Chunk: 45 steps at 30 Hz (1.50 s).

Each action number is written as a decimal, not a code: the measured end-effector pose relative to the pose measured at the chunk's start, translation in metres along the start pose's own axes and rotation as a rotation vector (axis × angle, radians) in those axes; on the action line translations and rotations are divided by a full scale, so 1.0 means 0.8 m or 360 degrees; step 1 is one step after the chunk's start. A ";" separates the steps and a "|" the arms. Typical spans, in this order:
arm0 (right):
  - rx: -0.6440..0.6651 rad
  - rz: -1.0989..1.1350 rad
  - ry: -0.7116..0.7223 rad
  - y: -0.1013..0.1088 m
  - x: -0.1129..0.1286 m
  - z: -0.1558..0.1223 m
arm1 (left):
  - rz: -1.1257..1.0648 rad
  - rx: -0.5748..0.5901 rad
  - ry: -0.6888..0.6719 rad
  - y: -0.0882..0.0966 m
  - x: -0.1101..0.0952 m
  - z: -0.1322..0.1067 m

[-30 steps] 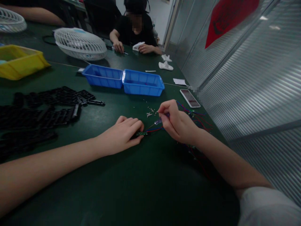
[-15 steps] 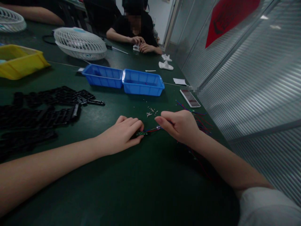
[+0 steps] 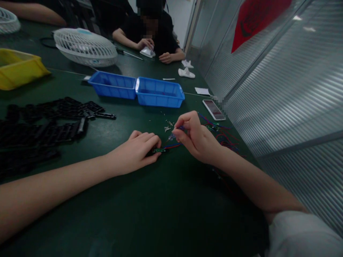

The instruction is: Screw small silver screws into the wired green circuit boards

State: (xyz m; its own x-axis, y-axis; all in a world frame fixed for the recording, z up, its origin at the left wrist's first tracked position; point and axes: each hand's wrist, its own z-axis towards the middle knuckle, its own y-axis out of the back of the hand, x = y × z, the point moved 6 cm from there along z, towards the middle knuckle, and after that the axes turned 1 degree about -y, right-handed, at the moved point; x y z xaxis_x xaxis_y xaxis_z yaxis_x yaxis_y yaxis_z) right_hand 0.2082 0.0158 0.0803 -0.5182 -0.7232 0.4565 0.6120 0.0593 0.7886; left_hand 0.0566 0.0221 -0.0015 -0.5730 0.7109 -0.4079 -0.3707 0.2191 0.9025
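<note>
My left hand rests on the table, its thumb and fingers closed on a small green circuit board. Red and blue wires run from the board to the right, passing under my right hand. In my right hand is a small screwdriver with a clear, bluish handle, pinched between thumb and fingers. Its thin tip points down and left, apart from the board. Just beyond the screwdriver lies a scatter of tiny screws. More wired circuit boards lie right of my right hand, partly hidden by it.
Two blue bins stand ahead. Black plastic parts are heaped at left, near a yellow bin. A phone lies by the glass partition. Beyond are a white fan grille and a co-worker handling a white part.
My right hand has lifted and turned, drawing the screwdriver tip away from the board toward the screws. My left hand keeps its hold. Across the table, the co-worker's hands have moved apart.
</note>
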 end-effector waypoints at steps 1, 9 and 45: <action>0.0020 -0.0012 -0.0046 0.000 -0.003 0.001 | 0.0000 0.0006 0.0003 0.000 0.000 0.000; -0.0091 -0.0225 -0.0028 0.010 0.002 0.005 | -0.0003 0.0017 0.0008 -0.002 0.001 0.001; -0.0187 -0.0274 0.0211 0.036 0.011 0.007 | -0.0033 -0.0008 0.0027 0.001 0.001 0.000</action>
State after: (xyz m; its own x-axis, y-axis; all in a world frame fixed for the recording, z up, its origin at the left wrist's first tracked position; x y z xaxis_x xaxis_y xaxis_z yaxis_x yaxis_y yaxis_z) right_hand 0.2179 0.0152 0.1097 -0.5425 -0.8002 0.2555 0.5910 -0.1475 0.7931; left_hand 0.0560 0.0228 -0.0011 -0.5774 0.6947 -0.4290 -0.3863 0.2305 0.8931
